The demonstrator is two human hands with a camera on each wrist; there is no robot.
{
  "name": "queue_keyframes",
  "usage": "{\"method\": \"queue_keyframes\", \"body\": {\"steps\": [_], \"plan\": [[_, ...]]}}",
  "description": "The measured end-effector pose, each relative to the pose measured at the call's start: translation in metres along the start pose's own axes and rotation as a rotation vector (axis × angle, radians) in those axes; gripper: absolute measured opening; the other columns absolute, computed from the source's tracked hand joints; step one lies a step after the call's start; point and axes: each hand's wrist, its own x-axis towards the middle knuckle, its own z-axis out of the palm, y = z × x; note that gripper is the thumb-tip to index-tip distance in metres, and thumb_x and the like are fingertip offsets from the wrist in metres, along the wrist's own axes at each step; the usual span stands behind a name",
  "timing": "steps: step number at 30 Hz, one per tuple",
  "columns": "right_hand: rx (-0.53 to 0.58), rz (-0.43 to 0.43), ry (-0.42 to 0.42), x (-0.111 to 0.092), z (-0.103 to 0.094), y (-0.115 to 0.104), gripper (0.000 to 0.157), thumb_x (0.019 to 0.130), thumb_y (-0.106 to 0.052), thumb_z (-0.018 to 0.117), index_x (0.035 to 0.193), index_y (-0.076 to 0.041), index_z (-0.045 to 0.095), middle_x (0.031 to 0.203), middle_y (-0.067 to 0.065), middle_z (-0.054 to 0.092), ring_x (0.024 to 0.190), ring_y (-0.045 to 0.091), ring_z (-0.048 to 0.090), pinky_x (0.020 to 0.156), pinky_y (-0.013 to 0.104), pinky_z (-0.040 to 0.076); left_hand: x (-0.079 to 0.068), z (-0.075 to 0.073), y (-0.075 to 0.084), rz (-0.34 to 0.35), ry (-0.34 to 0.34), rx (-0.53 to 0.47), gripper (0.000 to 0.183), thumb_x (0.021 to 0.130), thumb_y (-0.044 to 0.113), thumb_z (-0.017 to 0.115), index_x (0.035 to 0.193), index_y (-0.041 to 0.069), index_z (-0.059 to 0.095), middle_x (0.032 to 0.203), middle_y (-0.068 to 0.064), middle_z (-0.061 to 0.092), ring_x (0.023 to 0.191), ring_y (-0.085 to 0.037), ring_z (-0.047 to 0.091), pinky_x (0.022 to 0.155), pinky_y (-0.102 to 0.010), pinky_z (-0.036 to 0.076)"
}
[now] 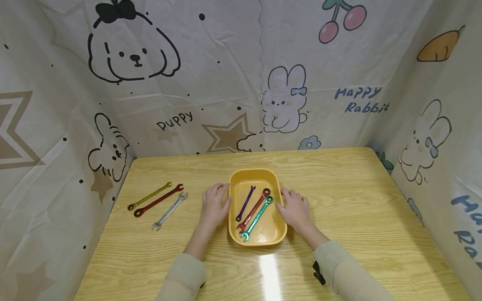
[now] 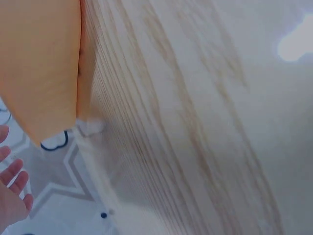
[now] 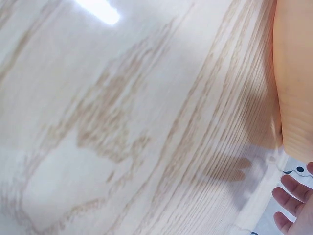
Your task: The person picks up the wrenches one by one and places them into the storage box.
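Note:
A yellow plastic tray [image 1: 272,228] rests on the table with three wrenches lying slantwise inside: a small purple wrench [image 1: 245,203], a red wrench [image 1: 254,210] and a green wrench [image 1: 258,217]. My left hand [image 1: 214,205] is at the tray's left side, fingers loosely bent, thumb close to the rim. On the opposite side my right hand [image 1: 295,207] mirrors it, with its thumb by the right rim. Both wrist views show spread, relaxed fingers beside the tray's outer wall [image 2: 41,63], holding nothing.
Left of the tray, a gold wrench [image 1: 149,196], a dark red wrench [image 1: 159,200] and a silver wrench [image 1: 169,212] lie side by side on the wooden table [image 1: 357,196]. Printed cloth [image 1: 226,83] hangs behind and at both sides of the table.

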Motion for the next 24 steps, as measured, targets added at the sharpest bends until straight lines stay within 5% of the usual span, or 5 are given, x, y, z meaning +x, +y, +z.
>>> {"method": "queue_keyframes", "body": {"steps": [24], "plan": [[-0.025, -0.006, -0.011, -0.001, -0.003, 0.000, 0.044, 0.087, -0.034, 0.049, 0.125, -0.012, 0.047, 0.116, 0.016, 0.053, 0.107, 0.034, 0.048, 0.090, 0.052, 0.031, -0.012, -0.022, -0.047, -0.167, 0.041, -0.039, 0.038, 0.087, 0.016, 0.060, 0.124, 0.007, 0.056, 0.120, -0.016, 0.050, 0.116, -0.036, 0.039, 0.101, -0.057, 0.020]]}}
